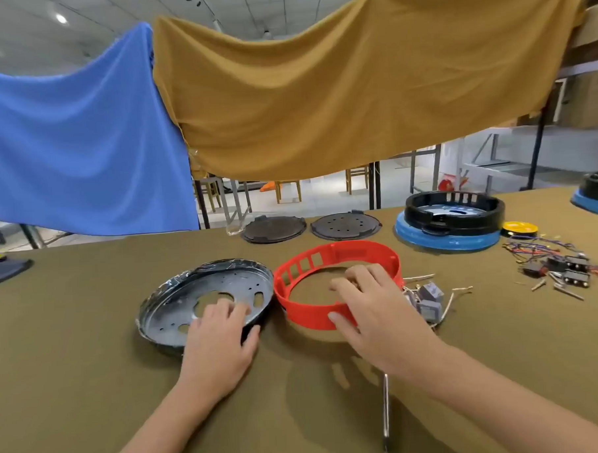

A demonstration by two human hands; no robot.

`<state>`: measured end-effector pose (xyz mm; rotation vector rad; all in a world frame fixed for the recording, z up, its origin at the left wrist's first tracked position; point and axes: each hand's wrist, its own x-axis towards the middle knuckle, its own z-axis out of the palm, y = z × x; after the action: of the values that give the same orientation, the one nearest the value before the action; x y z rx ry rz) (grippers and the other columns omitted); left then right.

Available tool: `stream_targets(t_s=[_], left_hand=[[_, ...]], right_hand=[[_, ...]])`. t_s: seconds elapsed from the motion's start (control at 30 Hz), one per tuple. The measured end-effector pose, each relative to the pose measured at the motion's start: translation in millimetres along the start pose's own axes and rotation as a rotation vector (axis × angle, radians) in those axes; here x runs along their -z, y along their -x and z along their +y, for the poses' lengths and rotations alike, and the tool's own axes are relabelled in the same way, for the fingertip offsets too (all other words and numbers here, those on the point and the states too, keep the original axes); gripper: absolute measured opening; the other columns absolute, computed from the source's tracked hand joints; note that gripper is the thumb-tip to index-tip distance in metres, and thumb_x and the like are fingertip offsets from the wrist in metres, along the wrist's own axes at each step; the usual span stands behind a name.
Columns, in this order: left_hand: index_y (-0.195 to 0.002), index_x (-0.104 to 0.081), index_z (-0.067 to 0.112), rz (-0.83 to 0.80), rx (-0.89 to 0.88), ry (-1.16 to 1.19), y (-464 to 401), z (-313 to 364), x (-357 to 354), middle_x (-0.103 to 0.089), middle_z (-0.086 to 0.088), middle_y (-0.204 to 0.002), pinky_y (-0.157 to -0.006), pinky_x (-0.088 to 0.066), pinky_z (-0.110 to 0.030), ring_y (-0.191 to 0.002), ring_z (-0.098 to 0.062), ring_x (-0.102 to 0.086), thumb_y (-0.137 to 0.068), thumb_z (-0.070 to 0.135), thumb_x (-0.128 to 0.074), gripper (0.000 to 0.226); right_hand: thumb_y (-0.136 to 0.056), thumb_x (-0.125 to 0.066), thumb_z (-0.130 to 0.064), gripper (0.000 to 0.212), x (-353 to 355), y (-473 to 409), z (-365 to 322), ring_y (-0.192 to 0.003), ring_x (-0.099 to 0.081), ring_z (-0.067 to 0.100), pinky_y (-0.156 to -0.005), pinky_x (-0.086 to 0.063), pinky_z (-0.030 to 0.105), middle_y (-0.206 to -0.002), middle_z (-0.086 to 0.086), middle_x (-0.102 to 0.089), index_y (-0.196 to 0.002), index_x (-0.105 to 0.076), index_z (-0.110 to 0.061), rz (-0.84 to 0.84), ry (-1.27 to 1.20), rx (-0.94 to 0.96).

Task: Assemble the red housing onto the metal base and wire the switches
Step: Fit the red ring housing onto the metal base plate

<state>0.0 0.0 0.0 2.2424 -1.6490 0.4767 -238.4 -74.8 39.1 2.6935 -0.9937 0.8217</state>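
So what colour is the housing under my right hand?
Red; the housing shows best in the head view.

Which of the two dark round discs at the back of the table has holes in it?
The right disc, nearest the blue-and-black unit. The left disc shows no such holes.

A big table with a brown-green cloth holds a round metal base beside a red ring. Behind them lie two dark round plates, a black-and-blue ring, loose wires and a screwdriver.
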Motion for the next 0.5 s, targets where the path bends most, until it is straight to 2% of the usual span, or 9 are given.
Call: stream_targets(t_s=[0.1,0.2,0.3,0.5], left_hand=[[-0.098,-0.065,0.019,0.050,-0.001,0.064,0.7,-7.9,-8.7,-0.054,0.004,-0.096,-0.076,-0.042,-0.032,-0.090,-0.020,-0.051,-0.091,0.037,-0.060,0.020],[-0.091,-0.063,0.018,0.041,-0.015,0.083,4.1,-8.9,-8.1,-0.052,0.005,-0.085,-0.067,-0.040,-0.030,-0.080,-0.018,-0.050,-0.090,0.034,-0.062,0.015],[-0.087,-0.058,0.019,0.040,-0.009,0.083,2.7,-4.9,-4.3,-0.051,0.007,-0.082,-0.062,-0.033,-0.027,-0.078,-0.015,-0.051,-0.094,0.037,-0.057,0.019],[-0.084,-0.049,0.021,0.044,0.023,0.115,2.5,-8.2,-2.4,-0.048,0.009,-0.082,-0.060,-0.032,-0.026,-0.078,-0.013,-0.049,-0.098,0.042,-0.049,0.025]], right_hand=[[-0.096,-0.049,-0.045,0.039,-18.4,-6.5,4.4,-0.107,-0.053,0.023,-0.093,-0.047,0.037,-0.113,0.001,-0.059,-0.121,-0.062,-0.019,-0.007,0.054,-0.006],[-0.093,-0.056,-0.044,0.028,-29.6,0.8,6.2,-0.090,-0.059,0.023,-0.089,-0.049,0.039,-0.094,-0.002,-0.064,-0.101,-0.068,-0.019,0.010,0.109,0.025],[-0.083,-0.075,-0.037,0.020,-31.6,3.5,4.9,-0.074,-0.060,0.022,-0.074,-0.053,0.038,-0.079,-0.003,-0.063,-0.088,-0.070,-0.018,0.126,0.138,0.061],[-0.081,-0.079,-0.029,0.015,-33.4,4.0,8.7,-0.068,-0.057,0.022,-0.067,-0.051,0.037,-0.072,-0.004,-0.058,-0.086,-0.069,-0.019,0.178,0.131,0.125]])
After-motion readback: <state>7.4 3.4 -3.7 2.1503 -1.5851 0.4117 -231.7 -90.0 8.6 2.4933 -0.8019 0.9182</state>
